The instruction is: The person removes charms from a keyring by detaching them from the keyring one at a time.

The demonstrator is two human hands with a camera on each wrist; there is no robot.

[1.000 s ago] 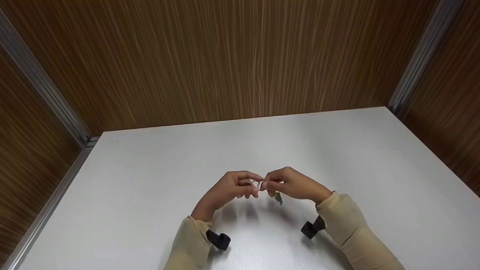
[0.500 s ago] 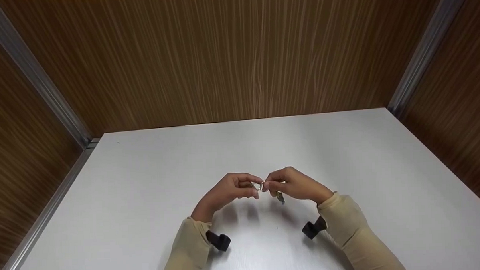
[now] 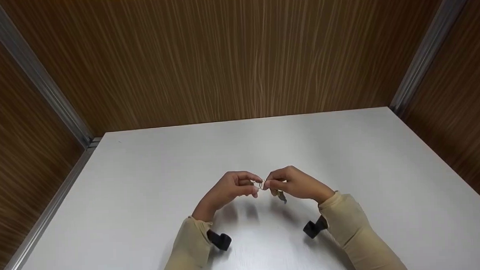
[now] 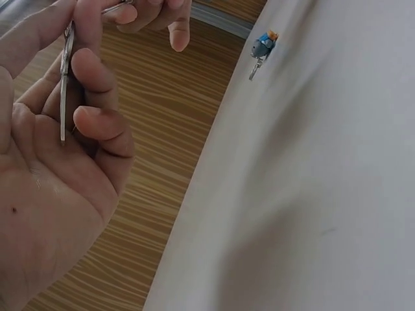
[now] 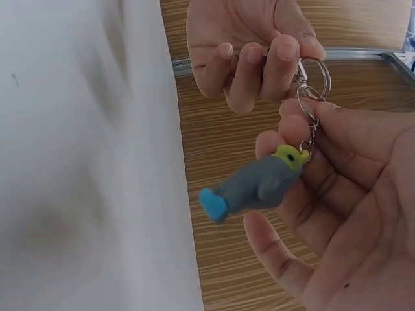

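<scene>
Both hands [image 5: 305, 97] pinch a key ring [image 5: 314, 79]; grey figure [image 5: 259, 184] dangles.

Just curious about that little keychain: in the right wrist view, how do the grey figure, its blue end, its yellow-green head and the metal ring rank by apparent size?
1. grey figure
2. metal ring
3. yellow-green head and blue end: alike, too close to rank.

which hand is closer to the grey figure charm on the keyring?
Right. The grey figure charm hangs on its short chain against the right hand, just under the fingers. The left hand pinches the split ring above, clear of the charm.
</scene>
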